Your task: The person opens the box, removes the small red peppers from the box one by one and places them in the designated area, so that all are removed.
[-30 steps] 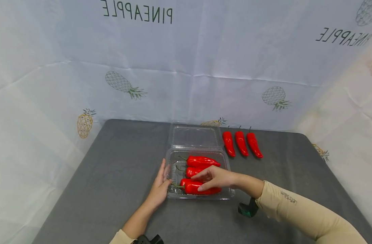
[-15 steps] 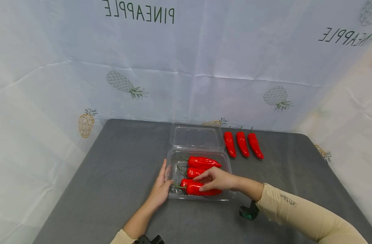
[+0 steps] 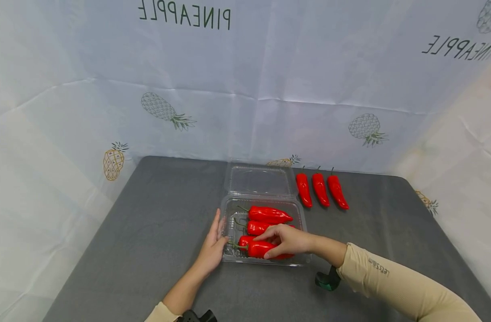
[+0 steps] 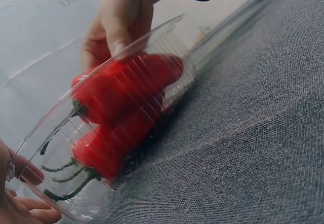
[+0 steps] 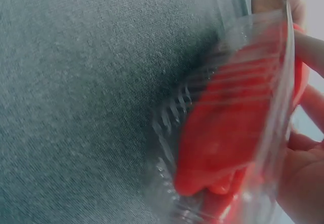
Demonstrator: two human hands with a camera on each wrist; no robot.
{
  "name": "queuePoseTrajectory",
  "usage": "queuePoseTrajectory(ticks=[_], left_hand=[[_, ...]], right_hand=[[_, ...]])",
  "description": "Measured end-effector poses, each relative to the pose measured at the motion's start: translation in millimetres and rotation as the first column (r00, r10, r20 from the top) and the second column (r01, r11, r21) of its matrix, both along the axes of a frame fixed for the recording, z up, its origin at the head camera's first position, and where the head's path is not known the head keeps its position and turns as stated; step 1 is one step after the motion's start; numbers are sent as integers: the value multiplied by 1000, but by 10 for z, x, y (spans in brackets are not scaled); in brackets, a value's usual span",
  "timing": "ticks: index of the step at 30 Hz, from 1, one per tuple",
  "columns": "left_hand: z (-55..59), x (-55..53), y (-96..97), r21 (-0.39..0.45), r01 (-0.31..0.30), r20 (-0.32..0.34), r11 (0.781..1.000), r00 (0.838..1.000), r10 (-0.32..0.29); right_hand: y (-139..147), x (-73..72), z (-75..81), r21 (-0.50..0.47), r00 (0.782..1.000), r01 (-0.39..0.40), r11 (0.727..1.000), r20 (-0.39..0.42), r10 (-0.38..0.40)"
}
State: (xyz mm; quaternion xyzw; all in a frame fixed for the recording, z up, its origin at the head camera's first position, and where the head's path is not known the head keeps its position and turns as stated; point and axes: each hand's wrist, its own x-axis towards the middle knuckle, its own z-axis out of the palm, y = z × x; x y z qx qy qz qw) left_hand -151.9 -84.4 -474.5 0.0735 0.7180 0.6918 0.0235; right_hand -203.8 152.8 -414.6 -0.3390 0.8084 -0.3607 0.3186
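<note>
A clear plastic clamshell container [image 3: 230,258] stands on the table with its lid [image 3: 260,180] folded back. Several glossy red chili peppers lie crosswise in its base, green stems to the left. My right hand [image 3: 286,238] reaches in from the right and holds the front chili pepper [image 3: 256,249] between thumb and fingers; this one overlaps another just behind it. At the left front corner, my left hand [image 3: 211,245] grips the container's rim, thumb on top and fingers along the side. The left wrist view shows the peppers [image 4: 109,95] through the ribbed wall, the right hand [image 4: 119,26] above them.
Three more red chili peppers [image 3: 320,190] lie side by side right of the lid, stems toward the back. The dark grey table [image 3: 169,201] meets a white pineapple-print cloth [image 3: 249,67] behind it. A dark device [image 3: 327,279] is strapped at the right wrist.
My right hand's fingers have drawn in slightly around the front chili pepper, which has shifted a little to the right. The left hand keeps its place at the container's corner.
</note>
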Motion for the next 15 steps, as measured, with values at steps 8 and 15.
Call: queuePoseTrajectory(ticks=[8,15], left_hand=[[6,5,-2,2,0,-5,1000,1000,0],[-1,1,-5,-4,-11,9,1000,1000,11]], right_hand=[[6,11,16,35,1000,12,999,-23,-11],[-6,11,53,-13,1000,-7,1000,-2,7]])
